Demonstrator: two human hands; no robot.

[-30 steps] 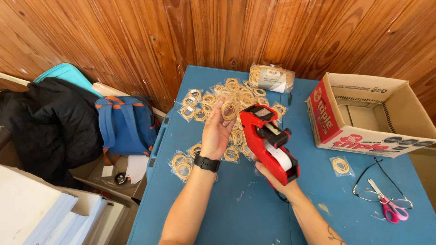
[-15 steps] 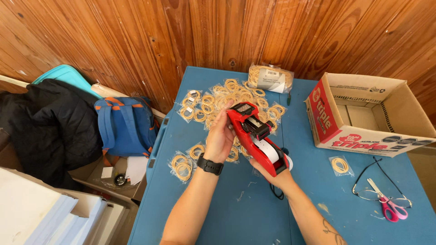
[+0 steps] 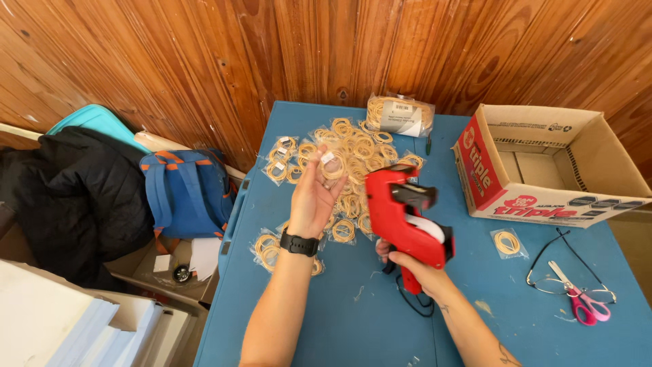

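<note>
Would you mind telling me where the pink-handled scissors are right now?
In the head view, the pink-handled scissors lie near the blue table's right edge, beside the eyeglasses, in front of the cardboard box.

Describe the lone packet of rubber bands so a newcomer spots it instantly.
Start at the open cardboard box on the right of the blue table. Just in front of its printed side lies one small clear packet of rubber bands, between the box and the scissors. Unlike the heaped packets mid-table, it lies alone.
</note>
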